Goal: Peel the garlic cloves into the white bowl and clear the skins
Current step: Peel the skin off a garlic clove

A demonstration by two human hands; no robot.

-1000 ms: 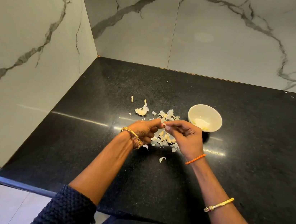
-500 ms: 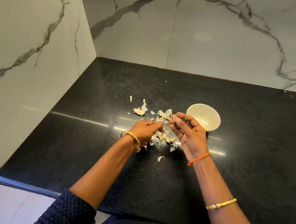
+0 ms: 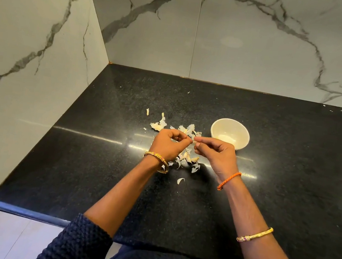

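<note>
A person stands at a black stone tabletop (image 3: 100, 163) set into a corner of marble-patterned walls, seen from above. Half a second ago the right hand was raised and opened toward the white bowl while the left hand hung back by itself. Now the two have come together again above the heap of garlic skins (image 3: 186, 157) near the middle of the tabletop. The left hand (image 3: 167, 144) and the right hand (image 3: 216, 155) meet fingertip to fingertip, each with fingers curled, pinching a small pale garlic clove (image 3: 193, 141) between them. The piece is almost wholly hidden by the fingers, so it may be a clove or only a strip of skin.

The white bowl (image 3: 243, 136) sits just beyond the right hand, further from the tabletop's front edge, with some pale peeled garlic showing in its bottom. Loose skins lie scattered beside and under the hands, with a few stray flakes nearer the front edge.

Judging by this, one clove has probably just been dropped and another is being peeled. Clearing the skins is not yet started.
</note>
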